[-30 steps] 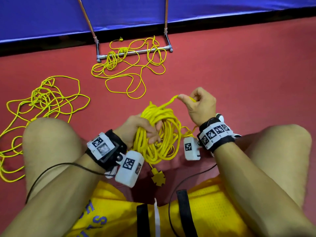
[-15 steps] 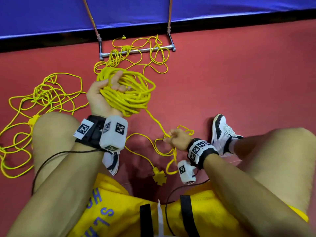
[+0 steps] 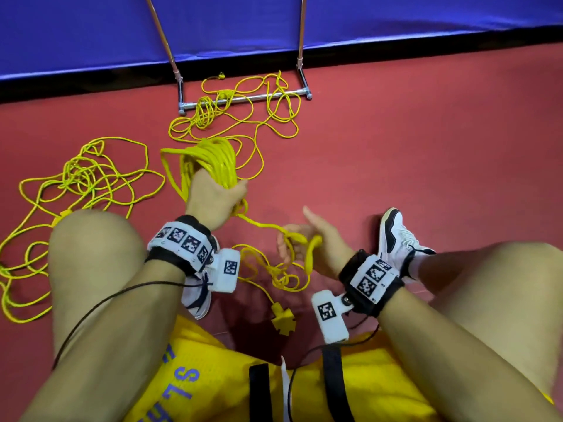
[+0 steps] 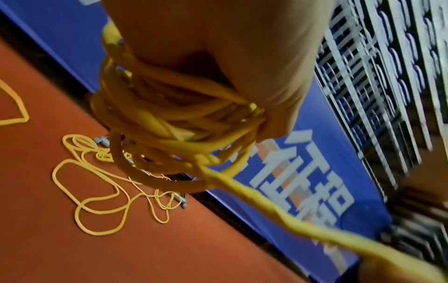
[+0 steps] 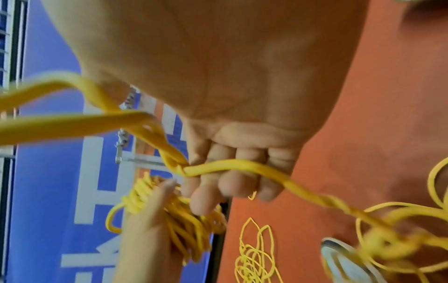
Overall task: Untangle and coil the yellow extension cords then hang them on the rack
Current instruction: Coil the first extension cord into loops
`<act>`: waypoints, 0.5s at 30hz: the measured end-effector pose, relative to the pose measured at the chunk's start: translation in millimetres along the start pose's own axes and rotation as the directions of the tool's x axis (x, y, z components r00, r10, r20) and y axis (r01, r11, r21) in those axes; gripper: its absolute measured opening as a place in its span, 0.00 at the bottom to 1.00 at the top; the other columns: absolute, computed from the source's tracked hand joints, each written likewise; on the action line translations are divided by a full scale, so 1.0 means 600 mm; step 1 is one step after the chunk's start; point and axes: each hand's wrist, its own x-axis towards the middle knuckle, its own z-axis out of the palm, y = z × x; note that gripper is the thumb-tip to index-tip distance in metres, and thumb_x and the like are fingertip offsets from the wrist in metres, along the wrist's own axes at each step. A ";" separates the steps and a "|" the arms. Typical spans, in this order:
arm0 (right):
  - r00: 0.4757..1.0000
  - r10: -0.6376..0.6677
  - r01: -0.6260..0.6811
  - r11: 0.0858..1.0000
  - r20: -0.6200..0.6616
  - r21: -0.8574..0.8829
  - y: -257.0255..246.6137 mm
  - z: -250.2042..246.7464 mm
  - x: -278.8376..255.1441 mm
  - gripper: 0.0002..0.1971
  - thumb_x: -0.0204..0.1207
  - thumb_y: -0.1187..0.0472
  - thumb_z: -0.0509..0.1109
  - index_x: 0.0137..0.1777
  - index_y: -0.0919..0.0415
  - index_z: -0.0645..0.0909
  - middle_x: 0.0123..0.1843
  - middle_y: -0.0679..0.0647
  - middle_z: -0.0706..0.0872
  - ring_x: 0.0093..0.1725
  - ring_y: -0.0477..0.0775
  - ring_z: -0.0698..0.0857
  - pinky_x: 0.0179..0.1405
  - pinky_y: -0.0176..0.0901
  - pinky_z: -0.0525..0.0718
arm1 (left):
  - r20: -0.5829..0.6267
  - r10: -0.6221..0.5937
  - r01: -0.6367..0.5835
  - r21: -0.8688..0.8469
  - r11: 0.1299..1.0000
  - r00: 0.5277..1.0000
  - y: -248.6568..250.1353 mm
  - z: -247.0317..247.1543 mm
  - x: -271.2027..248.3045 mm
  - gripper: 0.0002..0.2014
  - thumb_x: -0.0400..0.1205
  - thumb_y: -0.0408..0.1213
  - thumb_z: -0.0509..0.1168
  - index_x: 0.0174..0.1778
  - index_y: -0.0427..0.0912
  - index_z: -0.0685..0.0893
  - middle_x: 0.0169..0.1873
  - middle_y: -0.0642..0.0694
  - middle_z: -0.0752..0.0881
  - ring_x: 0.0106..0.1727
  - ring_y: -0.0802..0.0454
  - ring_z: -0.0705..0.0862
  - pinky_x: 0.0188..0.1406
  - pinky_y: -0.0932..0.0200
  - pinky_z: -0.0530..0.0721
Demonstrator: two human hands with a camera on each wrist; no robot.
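My left hand [image 3: 217, 193] grips a thick coil of yellow extension cord [image 3: 210, 159] held above the red floor; the coil [image 4: 169, 122] wraps under the palm in the left wrist view. A twisted strand runs from it to my right hand [image 3: 300, 242], whose fingers [image 5: 232, 183] curl round the loose cord [image 5: 232, 166], thumb sticking up. More slack loops [image 3: 280, 278] and a yellow plug [image 3: 283, 322] lie on the floor between my legs. The metal rack's base bar [image 3: 243, 100] stands by the blue wall.
One tangled yellow cord [image 3: 231, 117] lies over the rack base, another tangle [image 3: 76, 190] spreads at the left by my knee. My shoes [image 3: 396, 236] and bare knees flank the hands. A blue padded wall [image 3: 274, 22] bounds the far side of the floor.
My left hand turned over and brought the coil nearer and to the right. My right hand rose from near the floor, lifting the loose strand, thumb now raised.
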 end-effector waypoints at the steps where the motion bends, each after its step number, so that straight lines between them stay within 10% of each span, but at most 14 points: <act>1: 1.000 0.008 -0.008 0.999 -0.005 0.047 -0.012 -0.001 -0.004 0.45 0.51 0.19 0.71 0.41 0.67 0.81 0.37 0.65 0.81 0.30 0.58 0.80 0.32 0.45 0.73 | 0.060 0.012 -0.017 0.082 0.997 0.998 -0.008 0.007 -0.004 0.23 0.73 0.45 0.74 0.25 0.42 0.67 0.20 0.47 0.72 0.22 0.53 0.70 0.31 0.55 0.73; 5: 1.000 -0.019 0.019 0.999 -0.018 0.049 -0.050 -0.029 -0.031 0.48 0.45 0.15 0.69 0.40 0.65 0.83 0.30 0.59 0.80 0.23 0.50 0.75 0.24 0.41 0.63 | 0.166 -0.062 -0.003 0.367 0.930 0.984 -0.035 0.011 -0.004 0.22 0.72 0.55 0.71 0.32 0.40 0.73 0.28 0.41 0.83 0.37 0.33 0.83 0.38 0.48 0.78; 8: 0.951 -0.227 0.204 0.971 -0.211 -0.127 -0.068 -0.042 -0.048 0.28 0.55 0.30 0.79 0.32 0.57 0.80 0.22 0.53 0.71 0.19 0.47 0.63 0.22 0.40 0.55 | 0.129 -0.108 0.055 0.364 0.930 0.986 -0.038 -0.005 0.006 0.19 0.72 0.50 0.73 0.32 0.43 0.71 0.29 0.40 0.81 0.38 0.31 0.81 0.38 0.46 0.78; 12: 0.595 -0.548 0.318 0.832 -0.588 -0.454 -0.088 -0.063 -0.038 0.22 0.64 0.45 0.79 0.23 0.52 0.69 0.20 0.47 0.64 0.24 0.49 0.61 0.24 0.43 0.60 | 0.306 -0.157 0.023 0.400 0.916 0.939 -0.032 -0.010 -0.003 0.20 0.72 0.44 0.75 0.28 0.43 0.68 0.25 0.46 0.77 0.34 0.35 0.79 0.34 0.50 0.72; 15: 0.393 -0.574 0.364 0.814 -0.718 -0.452 -0.118 -0.104 -0.041 0.26 0.68 0.41 0.74 0.21 0.51 0.65 0.23 0.54 0.64 0.28 0.55 0.62 0.27 0.54 0.63 | 0.542 -0.238 -0.011 0.417 0.909 0.806 -0.044 0.008 -0.029 0.28 0.72 0.62 0.71 0.30 0.42 0.68 0.25 0.47 0.75 0.34 0.41 0.78 0.38 0.47 0.75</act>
